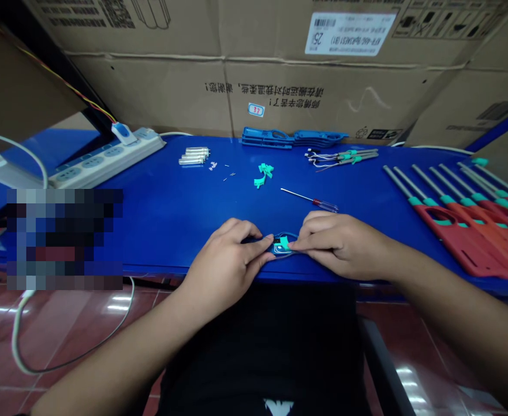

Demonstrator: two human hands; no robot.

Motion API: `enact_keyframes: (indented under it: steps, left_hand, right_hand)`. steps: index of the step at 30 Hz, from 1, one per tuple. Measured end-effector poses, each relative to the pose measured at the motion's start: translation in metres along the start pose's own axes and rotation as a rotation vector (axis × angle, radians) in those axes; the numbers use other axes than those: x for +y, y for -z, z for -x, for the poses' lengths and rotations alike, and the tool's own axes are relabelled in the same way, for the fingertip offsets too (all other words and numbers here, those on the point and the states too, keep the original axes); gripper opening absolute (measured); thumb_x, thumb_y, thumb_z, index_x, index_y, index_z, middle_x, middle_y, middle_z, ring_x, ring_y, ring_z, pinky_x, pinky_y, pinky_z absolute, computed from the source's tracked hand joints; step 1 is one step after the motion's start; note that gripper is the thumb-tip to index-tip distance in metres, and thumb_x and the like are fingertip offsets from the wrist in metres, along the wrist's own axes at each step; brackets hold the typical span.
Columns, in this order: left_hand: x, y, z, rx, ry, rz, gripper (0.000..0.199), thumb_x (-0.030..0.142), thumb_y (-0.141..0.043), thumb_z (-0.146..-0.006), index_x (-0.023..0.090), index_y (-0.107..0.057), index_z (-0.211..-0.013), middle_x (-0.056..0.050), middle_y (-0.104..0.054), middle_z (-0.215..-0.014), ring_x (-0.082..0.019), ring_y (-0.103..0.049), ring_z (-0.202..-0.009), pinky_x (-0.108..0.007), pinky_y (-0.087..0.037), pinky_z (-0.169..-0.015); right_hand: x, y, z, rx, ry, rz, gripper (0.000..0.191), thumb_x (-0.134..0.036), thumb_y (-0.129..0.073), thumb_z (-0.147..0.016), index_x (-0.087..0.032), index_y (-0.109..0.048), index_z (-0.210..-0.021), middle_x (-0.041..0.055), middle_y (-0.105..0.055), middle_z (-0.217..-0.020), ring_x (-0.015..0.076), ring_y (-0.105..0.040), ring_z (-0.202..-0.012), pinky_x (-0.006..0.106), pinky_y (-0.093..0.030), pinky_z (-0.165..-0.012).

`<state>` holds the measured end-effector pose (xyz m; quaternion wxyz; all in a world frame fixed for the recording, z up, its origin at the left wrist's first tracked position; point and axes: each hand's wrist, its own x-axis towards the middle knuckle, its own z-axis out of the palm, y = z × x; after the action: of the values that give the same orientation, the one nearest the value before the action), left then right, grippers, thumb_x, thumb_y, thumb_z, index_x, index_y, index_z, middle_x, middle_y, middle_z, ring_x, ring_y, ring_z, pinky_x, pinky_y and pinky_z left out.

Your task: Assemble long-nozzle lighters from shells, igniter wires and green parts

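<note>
Both hands meet over a small blue casing (285,252) at the table's front edge. My left hand (232,260) pinches the casing's left end with thumb and fingers. My right hand (344,245) closes around its right end, fingertips beside a teal plastic piece (284,242) that lies in the casing. White wires show in the casing below the teal piece. The fingers cover both ends of the casing. Just beyond my right hand lies a screwdriver (318,203) with a clear and red handle.
Teal parts (262,173), silver cylinders (193,156), blue casings (292,138) and wired metal tubes (344,157) lie farther back. Red-handled lighters (466,231) line the right side. A power strip (107,159) sits at left. A large cardboard box (163,86) stands behind.
</note>
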<state>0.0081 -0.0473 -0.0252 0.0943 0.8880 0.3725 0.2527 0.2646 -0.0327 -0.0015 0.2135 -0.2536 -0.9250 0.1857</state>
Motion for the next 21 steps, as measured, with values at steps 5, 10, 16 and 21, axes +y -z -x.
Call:
enact_keyframes:
  steps: [5, 10, 16, 21]
  left_hand:
    - [-0.002, -0.001, 0.001, -0.001, -0.006, 0.037, 0.031, 0.033, -0.064, -0.094, 0.021, -0.073, -0.121, -0.009, -0.067, -0.106, -0.021, -0.057, -0.096, -0.038, -0.052, -0.083]
    - [-0.002, 0.001, 0.0, 0.001, 0.013, 0.064, 0.03, 0.033, -0.065, -0.093, 0.022, -0.073, -0.12, -0.009, -0.067, -0.105, -0.021, -0.056, -0.096, -0.038, -0.051, -0.084]
    - [-0.002, 0.002, -0.001, -0.015, 0.011, 0.075, 0.031, 0.032, -0.065, -0.093, 0.022, -0.073, -0.121, -0.008, -0.066, -0.105, -0.021, -0.057, -0.096, -0.038, -0.05, -0.085]
    - [-0.003, 0.002, -0.001, -0.016, 0.004, 0.093, 0.031, 0.033, -0.066, -0.093, 0.021, -0.073, -0.12, -0.008, -0.066, -0.102, -0.02, -0.056, -0.095, -0.037, -0.05, -0.084]
  right_hand:
    - [-0.005, -0.007, 0.002, 0.098, -0.095, 0.009, 0.021, -0.011, -0.06, -0.089, -0.016, -0.076, -0.101, 0.0064, -0.073, -0.087, 0.0168, -0.064, -0.083, 0.031, -0.053, -0.075]
    - [-0.006, -0.015, 0.006, 0.179, -0.091, -0.004, 0.019, -0.01, -0.059, -0.089, -0.016, -0.074, -0.099, 0.0053, -0.074, -0.087, 0.0159, -0.064, -0.081, 0.032, -0.052, -0.077]
    - [-0.01, -0.009, 0.004, 0.079, -0.185, 0.05, 0.017, -0.015, -0.058, -0.093, -0.015, -0.072, -0.101, 0.0069, -0.073, -0.093, 0.0176, -0.062, -0.089, 0.032, -0.05, -0.08]
    - [-0.018, 0.001, -0.008, -0.027, -0.276, 0.188, 0.017, -0.021, -0.058, -0.092, -0.018, -0.075, -0.092, 0.0069, -0.068, -0.091, 0.0197, -0.059, -0.087, 0.035, -0.047, -0.082]
